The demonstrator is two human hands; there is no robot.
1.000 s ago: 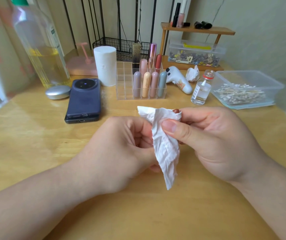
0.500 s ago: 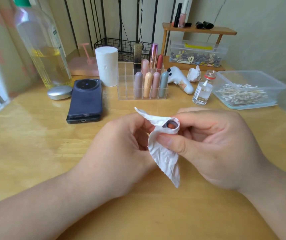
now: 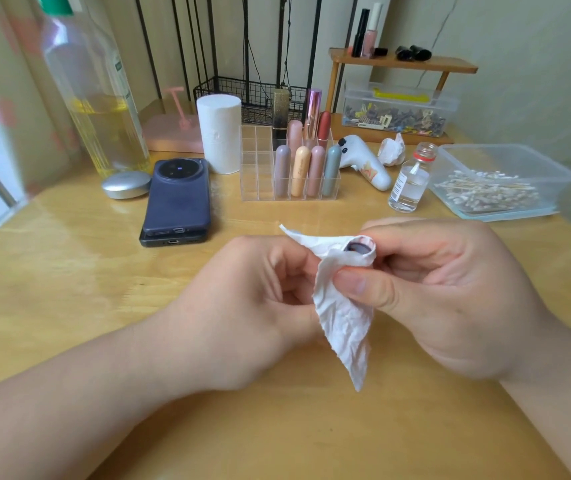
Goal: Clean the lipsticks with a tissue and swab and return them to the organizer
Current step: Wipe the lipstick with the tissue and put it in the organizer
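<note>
Over the table, in front of the organizer, both hands are closed on 1 lipstick. The right hand pinches the tissue round its open end, and the left hand seemingly grips the hidden tube. Best to twist the tube gently against the tissue, pressing lightly so the soft tip neither smears nor snaps.

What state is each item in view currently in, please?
tissue, wrapped round the lipstick's end.
lipstick, mostly hidden, one end showing.
left hand, pinching the tissue.
right hand, pinching tissue round the lipstick.
organizer, upright, partly filled.
glass vial, uncapped, swab inside.
swab box, lidless.
</note>
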